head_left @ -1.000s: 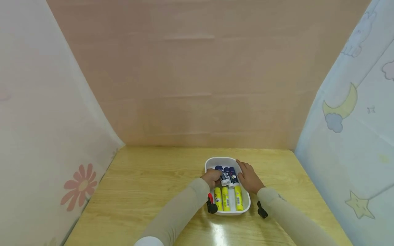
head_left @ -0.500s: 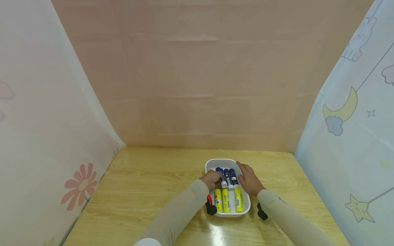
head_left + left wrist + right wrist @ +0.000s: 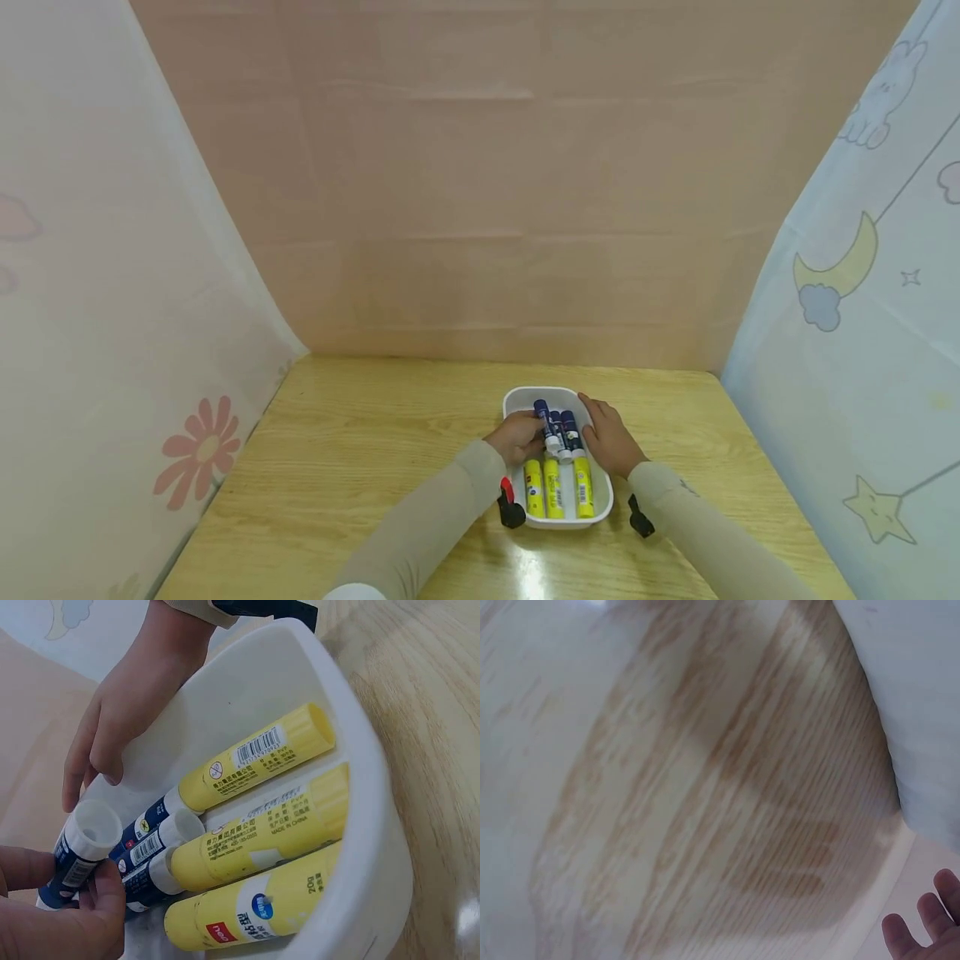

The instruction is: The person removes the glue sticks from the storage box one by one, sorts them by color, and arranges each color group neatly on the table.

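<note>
My left hand (image 3: 517, 437) pinches a navy glue stick (image 3: 72, 864) with a white end, tilted above the other sticks in a white plastic bin (image 3: 606, 500). Beneath it lie more navy glue sticks (image 3: 144, 847), partly hidden by the fingers. Three yellow glue sticks (image 3: 259, 757) lie side by side in the near half of the bin. My right hand (image 3: 611, 437) rests along the bin's right rim, its fingers extended. Only fingertips (image 3: 900, 937) of it show at the lower right of the right wrist view.
The bin stands on a wood-grain table (image 3: 375, 417). A tan sheet (image 3: 480, 208) rises behind the table, and patterned pale sheets (image 3: 862, 375) hang at both sides. Black wrist straps (image 3: 512, 510) hang near the bin.
My left hand has lifted the navy glue stick slightly off the others and shifted it a little right. My right hand stays at the rim.
</note>
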`<move>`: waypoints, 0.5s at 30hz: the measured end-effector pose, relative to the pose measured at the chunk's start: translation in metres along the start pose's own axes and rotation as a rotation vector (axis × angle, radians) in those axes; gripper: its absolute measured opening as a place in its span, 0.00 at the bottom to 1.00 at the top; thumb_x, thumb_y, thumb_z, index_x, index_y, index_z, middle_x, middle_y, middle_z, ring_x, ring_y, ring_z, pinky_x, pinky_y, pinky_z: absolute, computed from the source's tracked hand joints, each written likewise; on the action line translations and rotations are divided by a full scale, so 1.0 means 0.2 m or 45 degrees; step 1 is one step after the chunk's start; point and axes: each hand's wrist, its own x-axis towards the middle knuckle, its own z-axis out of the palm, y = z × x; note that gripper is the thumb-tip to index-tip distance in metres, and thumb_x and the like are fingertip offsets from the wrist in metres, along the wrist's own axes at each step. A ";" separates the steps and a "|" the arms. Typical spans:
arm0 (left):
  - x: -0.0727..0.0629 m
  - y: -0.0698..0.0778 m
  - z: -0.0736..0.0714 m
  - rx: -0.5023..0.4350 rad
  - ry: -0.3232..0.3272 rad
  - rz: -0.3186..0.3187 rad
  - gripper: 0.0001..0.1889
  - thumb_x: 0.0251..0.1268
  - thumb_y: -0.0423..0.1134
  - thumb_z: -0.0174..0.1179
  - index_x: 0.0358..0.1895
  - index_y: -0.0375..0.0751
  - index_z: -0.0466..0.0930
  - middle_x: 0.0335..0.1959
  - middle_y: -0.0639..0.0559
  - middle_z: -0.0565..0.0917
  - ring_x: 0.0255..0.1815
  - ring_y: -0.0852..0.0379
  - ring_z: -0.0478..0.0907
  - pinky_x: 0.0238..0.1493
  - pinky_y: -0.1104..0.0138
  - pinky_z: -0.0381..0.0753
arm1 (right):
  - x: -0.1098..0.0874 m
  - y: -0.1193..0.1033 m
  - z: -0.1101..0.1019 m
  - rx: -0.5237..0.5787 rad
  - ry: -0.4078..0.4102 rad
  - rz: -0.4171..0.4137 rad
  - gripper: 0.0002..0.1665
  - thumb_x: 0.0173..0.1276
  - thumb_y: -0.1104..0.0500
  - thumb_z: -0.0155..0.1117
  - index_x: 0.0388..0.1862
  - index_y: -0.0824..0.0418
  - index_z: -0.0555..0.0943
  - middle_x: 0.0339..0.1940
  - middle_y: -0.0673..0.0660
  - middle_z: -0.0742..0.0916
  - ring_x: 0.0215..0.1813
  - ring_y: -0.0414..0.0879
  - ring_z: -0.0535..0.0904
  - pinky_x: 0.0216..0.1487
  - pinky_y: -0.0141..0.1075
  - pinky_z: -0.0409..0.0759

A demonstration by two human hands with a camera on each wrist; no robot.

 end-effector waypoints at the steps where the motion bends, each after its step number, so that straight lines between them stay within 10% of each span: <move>1: 0.00 0.00 0.00 -0.001 -0.011 0.004 0.20 0.75 0.29 0.47 0.66 0.25 0.67 0.54 0.39 0.79 0.48 0.53 0.75 0.57 0.59 0.77 | 0.00 0.00 0.00 0.000 0.004 -0.003 0.35 0.74 0.63 0.48 0.77 0.63 0.54 0.67 0.70 0.68 0.67 0.66 0.64 0.66 0.61 0.63; 15: -0.04 0.08 -0.03 0.080 -0.036 0.109 0.24 0.74 0.33 0.53 0.70 0.33 0.64 0.55 0.43 0.79 0.55 0.50 0.77 0.60 0.60 0.76 | 0.00 0.00 0.01 0.086 -0.034 0.039 0.35 0.74 0.64 0.47 0.78 0.64 0.52 0.68 0.70 0.70 0.68 0.66 0.66 0.68 0.60 0.62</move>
